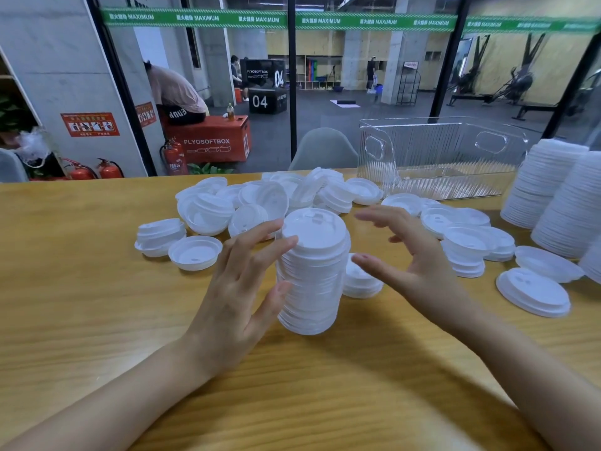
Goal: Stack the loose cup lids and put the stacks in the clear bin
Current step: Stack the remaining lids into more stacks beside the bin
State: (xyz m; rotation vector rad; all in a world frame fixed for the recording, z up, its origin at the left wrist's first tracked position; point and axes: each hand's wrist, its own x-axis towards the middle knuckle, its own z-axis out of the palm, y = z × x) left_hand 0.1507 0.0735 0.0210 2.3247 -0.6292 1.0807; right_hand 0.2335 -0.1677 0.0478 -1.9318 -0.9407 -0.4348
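A tall stack of white cup lids (312, 271) stands on the wooden table (97, 288) in front of me. My left hand (240, 288) touches its left side with straight, spread fingers. My right hand (409, 255) hovers just right of the stack, fingers relaxed, apart from it and blurred. A heap of loose white lids (276, 196) lies behind the stack. More loose lids (468, 236) are scattered to the right. The clear bin (439, 157) stands at the back right with nothing visible inside.
Tall stacks of white lids (553, 190) stand at the table's right edge. A single lid (533, 296) lies near them. A small lid pile (361, 281) sits just right of the tall stack. A grey chair back (325, 151) rises behind the table, before a glass wall.
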